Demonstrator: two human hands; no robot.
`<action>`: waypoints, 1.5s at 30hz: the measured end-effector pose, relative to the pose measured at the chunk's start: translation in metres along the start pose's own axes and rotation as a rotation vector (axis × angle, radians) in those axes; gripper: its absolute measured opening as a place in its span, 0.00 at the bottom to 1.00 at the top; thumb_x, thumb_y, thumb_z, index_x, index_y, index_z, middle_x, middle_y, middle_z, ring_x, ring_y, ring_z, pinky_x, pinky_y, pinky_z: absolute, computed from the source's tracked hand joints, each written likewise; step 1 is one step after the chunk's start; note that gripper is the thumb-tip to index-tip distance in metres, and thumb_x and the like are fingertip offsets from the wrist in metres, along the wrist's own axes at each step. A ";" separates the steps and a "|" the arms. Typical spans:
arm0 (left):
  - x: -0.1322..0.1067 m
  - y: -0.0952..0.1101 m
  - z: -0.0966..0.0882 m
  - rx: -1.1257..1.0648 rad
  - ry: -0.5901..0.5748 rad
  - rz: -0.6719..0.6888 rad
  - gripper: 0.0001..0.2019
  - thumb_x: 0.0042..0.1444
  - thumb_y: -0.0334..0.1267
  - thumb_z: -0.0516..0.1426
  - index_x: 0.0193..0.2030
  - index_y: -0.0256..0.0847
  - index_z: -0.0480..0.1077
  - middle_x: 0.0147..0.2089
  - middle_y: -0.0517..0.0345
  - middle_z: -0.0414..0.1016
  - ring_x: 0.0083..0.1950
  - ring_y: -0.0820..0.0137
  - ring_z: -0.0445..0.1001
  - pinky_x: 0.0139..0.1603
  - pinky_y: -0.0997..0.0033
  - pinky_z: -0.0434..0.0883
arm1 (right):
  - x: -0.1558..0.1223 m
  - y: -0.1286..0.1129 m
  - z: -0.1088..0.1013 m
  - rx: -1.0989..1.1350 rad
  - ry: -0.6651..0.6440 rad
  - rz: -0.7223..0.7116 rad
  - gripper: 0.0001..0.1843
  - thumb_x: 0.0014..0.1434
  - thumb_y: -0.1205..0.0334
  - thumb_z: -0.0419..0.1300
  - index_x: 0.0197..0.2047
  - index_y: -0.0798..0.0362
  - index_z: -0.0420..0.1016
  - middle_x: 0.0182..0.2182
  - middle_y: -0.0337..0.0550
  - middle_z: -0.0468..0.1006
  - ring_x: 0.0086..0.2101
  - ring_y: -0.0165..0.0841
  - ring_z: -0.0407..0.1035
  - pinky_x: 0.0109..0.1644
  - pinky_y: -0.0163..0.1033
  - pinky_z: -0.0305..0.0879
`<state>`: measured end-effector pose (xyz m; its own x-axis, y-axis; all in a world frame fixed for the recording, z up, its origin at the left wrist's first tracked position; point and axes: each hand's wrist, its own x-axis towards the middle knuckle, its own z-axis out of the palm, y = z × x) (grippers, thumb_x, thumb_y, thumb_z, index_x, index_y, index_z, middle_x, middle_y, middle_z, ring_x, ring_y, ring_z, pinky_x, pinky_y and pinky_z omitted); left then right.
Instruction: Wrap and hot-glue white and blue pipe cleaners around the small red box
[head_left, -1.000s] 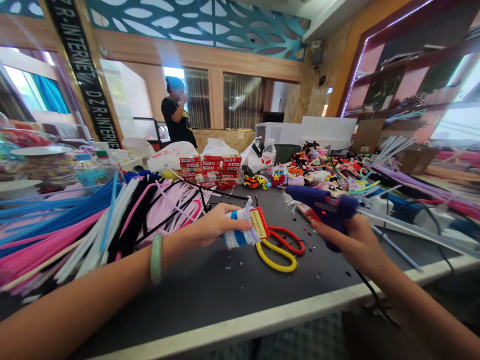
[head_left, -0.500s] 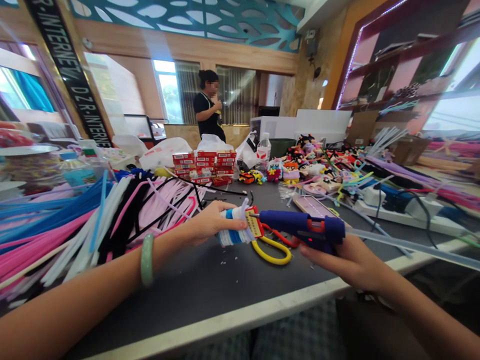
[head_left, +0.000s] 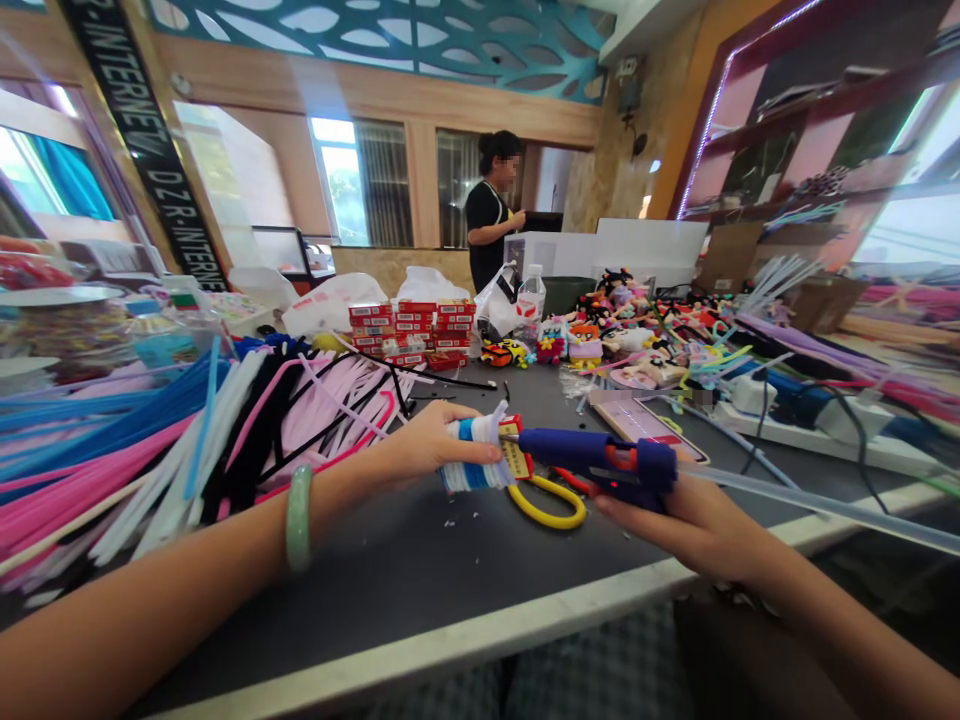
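Observation:
My left hand (head_left: 421,447) is closed round a small blue and white pipe-cleaner roll (head_left: 473,457), held just above the dark table (head_left: 420,570). My right hand (head_left: 686,520) grips a blue glue gun (head_left: 600,457) with an orange trigger. Its nozzle points left and touches the right end of the roll. A clear glue stick (head_left: 810,502) sticks out of the gun's back to the right. Scissors with red and yellow handles (head_left: 551,498) lie on the table under the gun.
A big heap of pink, blue, white and black pipe cleaners (head_left: 150,440) covers the table's left side. Red boxes (head_left: 412,330), plastic bags, a bottle and small craft figures (head_left: 600,330) crowd the back. A phone (head_left: 645,420) and cables lie right. A person (head_left: 491,215) stands far behind.
My right hand brought the glue gun down and left until its nozzle met the roll. The person at the back walked to the right. My left hand stayed put.

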<state>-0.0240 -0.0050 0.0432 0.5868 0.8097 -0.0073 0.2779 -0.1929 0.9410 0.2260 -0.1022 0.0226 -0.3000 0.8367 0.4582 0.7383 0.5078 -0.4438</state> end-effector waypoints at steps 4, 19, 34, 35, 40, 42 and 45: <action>0.000 0.000 0.000 0.023 0.013 0.006 0.19 0.35 0.45 0.66 0.34 0.35 0.75 0.29 0.58 0.76 0.30 0.69 0.72 0.32 0.71 0.69 | 0.001 -0.001 -0.001 -0.008 -0.086 0.043 0.22 0.57 0.45 0.52 0.32 0.54 0.77 0.28 0.47 0.75 0.30 0.39 0.69 0.32 0.41 0.68; -0.001 -0.002 0.001 0.023 -0.006 0.015 0.18 0.36 0.44 0.66 0.34 0.35 0.75 0.29 0.60 0.75 0.28 0.72 0.71 0.30 0.74 0.67 | 0.000 -0.002 0.000 -0.054 -0.031 -0.009 0.20 0.58 0.48 0.52 0.31 0.55 0.75 0.27 0.46 0.76 0.29 0.38 0.69 0.31 0.39 0.67; 0.000 -0.007 0.000 0.014 -0.023 0.008 0.19 0.38 0.46 0.66 0.36 0.36 0.75 0.29 0.60 0.76 0.28 0.72 0.71 0.30 0.74 0.68 | 0.001 -0.004 -0.003 -0.179 0.006 -0.070 0.19 0.59 0.50 0.52 0.27 0.54 0.73 0.26 0.45 0.75 0.27 0.36 0.68 0.30 0.39 0.65; 0.000 -0.007 0.000 0.016 -0.021 0.006 0.20 0.38 0.47 0.66 0.36 0.36 0.75 0.29 0.60 0.76 0.27 0.72 0.71 0.29 0.74 0.68 | 0.001 -0.003 -0.003 -0.178 0.005 -0.067 0.19 0.59 0.49 0.52 0.27 0.54 0.73 0.26 0.46 0.75 0.27 0.37 0.68 0.30 0.39 0.65; 0.001 -0.005 0.000 0.035 -0.003 0.014 0.19 0.37 0.46 0.66 0.35 0.36 0.75 0.29 0.60 0.75 0.28 0.72 0.71 0.30 0.74 0.68 | 0.000 -0.002 -0.003 -0.171 0.010 -0.079 0.19 0.58 0.48 0.52 0.28 0.53 0.73 0.26 0.45 0.75 0.27 0.37 0.67 0.30 0.41 0.64; 0.000 -0.003 0.001 0.040 -0.002 0.017 0.19 0.37 0.46 0.66 0.35 0.35 0.75 0.29 0.59 0.76 0.29 0.71 0.71 0.30 0.74 0.68 | 0.000 -0.003 -0.003 -0.170 0.012 -0.081 0.18 0.58 0.49 0.52 0.29 0.53 0.74 0.26 0.45 0.75 0.27 0.37 0.67 0.31 0.41 0.64; -0.002 0.001 0.002 0.035 0.008 0.011 0.19 0.36 0.46 0.66 0.34 0.35 0.75 0.29 0.59 0.75 0.29 0.71 0.71 0.29 0.74 0.67 | 0.000 -0.004 -0.004 -0.170 0.004 -0.077 0.17 0.58 0.49 0.53 0.30 0.52 0.74 0.26 0.44 0.76 0.27 0.36 0.67 0.30 0.40 0.64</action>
<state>-0.0234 -0.0075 0.0432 0.5837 0.8119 0.0054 0.2981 -0.2205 0.9287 0.2251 -0.1050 0.0276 -0.3572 0.7956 0.4893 0.8049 0.5280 -0.2709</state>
